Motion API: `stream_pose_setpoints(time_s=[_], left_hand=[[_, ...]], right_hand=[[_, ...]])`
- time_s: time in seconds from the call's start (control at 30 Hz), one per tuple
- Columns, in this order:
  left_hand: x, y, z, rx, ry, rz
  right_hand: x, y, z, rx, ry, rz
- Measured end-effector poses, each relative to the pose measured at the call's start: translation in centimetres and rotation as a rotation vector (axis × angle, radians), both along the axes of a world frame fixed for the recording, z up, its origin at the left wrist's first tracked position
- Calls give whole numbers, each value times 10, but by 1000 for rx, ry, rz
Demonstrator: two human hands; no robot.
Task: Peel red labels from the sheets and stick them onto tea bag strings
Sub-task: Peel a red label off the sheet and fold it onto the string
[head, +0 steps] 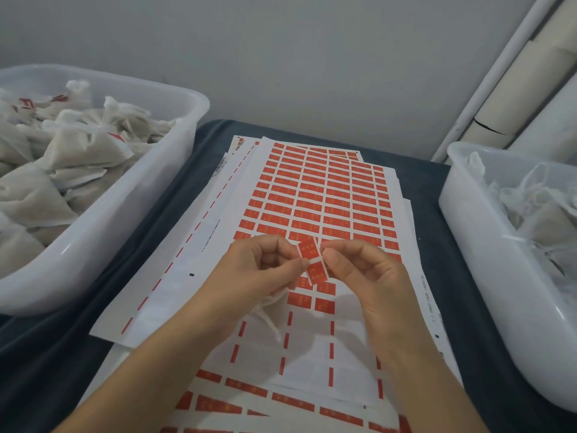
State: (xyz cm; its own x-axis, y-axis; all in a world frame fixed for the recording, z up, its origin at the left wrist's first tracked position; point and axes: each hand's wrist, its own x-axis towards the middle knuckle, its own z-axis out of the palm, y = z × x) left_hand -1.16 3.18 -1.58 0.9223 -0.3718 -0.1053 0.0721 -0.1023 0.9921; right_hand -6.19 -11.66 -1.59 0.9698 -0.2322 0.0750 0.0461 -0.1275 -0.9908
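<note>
Left hand (265, 270) and right hand (359, 273) both pinch one red label (313, 260) above the sheets (312, 195) at mid-desk; a white string (271, 323) hangs from the left hand. Risk: label folding crooked or sticking to fingers. Bins (131, 214) crowd both desk edges; room remains forward.

Red label (313, 260), a double rectangle w/ white band across its middle, held upright above the sheets (324, 195) between both hands' fingertips. Sheets lie stacked, fanned on a dark surface; top one shows a grid of red labels, its near rows already peeled. White string (271, 323) dangles below left hand.
</note>
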Motion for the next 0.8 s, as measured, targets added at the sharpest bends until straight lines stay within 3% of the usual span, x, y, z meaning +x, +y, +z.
stream_pose_setpoints(time_s=[0.37,0.53,0.67,0.8], left_hand=[[-7,-4,6,-49,-71,8],[-9,-9,5,144,-375,187],[-11,-5,-5,342,-965,174],[-13,-6,-12,372,-1034,181]], right_hand=[[2,-2,-1,-4,-27,-105],[2,-4,-2,44,12,-122],[2,-1,-1,-1,33,-79],[0,-1,2,-13,-48,-52]])
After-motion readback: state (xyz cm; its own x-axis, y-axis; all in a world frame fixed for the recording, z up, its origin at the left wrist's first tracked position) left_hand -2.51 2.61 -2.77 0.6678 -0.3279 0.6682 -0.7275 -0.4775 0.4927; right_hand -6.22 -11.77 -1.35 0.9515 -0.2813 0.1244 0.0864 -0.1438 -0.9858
